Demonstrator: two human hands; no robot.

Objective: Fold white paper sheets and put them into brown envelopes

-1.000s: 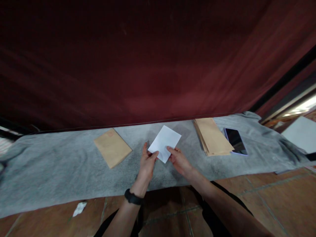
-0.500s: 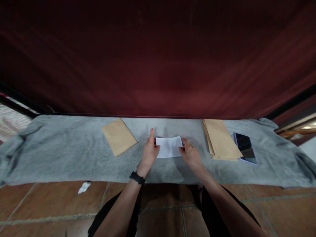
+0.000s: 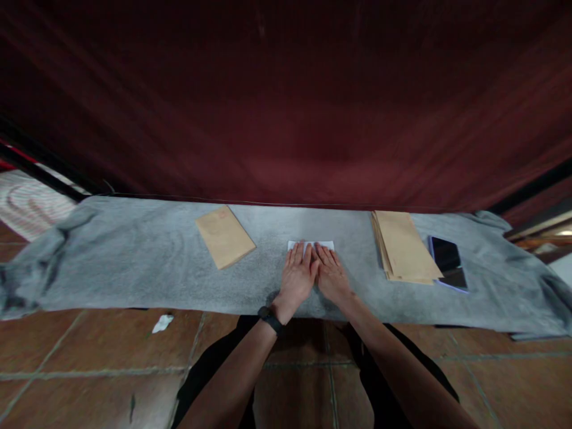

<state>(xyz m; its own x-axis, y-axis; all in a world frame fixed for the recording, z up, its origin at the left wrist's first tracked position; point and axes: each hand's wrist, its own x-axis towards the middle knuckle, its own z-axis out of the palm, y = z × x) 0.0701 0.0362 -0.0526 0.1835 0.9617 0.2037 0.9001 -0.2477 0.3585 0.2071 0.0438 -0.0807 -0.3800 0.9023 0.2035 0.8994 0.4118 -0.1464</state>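
Note:
A folded white paper [image 3: 329, 244] lies on the grey cloth right in front of me. My left hand [image 3: 298, 275] rests flat on it, fingers stretched toward the far edge. Beside it my right hand [image 3: 331, 275] also lies flat on the paper, the two hands touching near the thumbs. Both hands cover most of the sheet, so only its far strip and corners show. Neither hand grips anything. My left wrist wears a dark band [image 3: 271, 320].
Left of my hands lies a brown envelope stack [image 3: 226, 237]. A thicker pile of brown envelopes [image 3: 400, 247] is on the right, overlapping a phone [image 3: 448, 263]. The grey cloth [image 3: 134, 256] covers the bench before a dark red panel [image 3: 286, 119]. White scrap [image 3: 162, 323] lies on the tiled floor.
My hands have gone from holding the paper by its two sides to lying flat on top of it, close together. The view has shifted slightly.

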